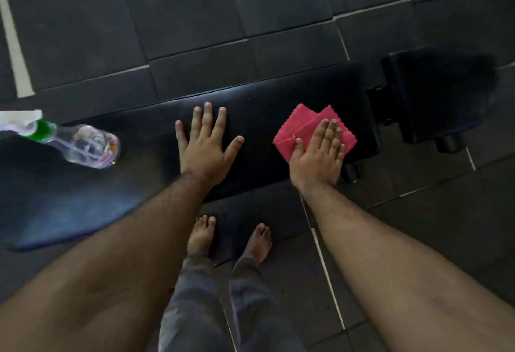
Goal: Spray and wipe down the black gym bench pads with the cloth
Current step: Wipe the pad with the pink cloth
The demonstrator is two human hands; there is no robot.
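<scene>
A long black bench pad (259, 117) runs across the middle of the head view. My left hand (206, 142) rests flat on it with fingers spread and nothing in it. My right hand (317, 153) presses flat on a folded pink cloth (301, 126) lying on the pad's right end. A second, smaller black pad (437, 92) sits further right, across a gap with metal fittings. A clear spray bottle (80, 142) with a green collar and white trigger head lies on its side on the pad's left part, away from both hands.
Dark rubber floor tiles (195, 17) surround the bench. My bare feet (228, 237) stand close to the bench's near edge. A pale strip of floor (16, 53) shows at the far left. Black roller ends (446, 142) stick out below the right pad.
</scene>
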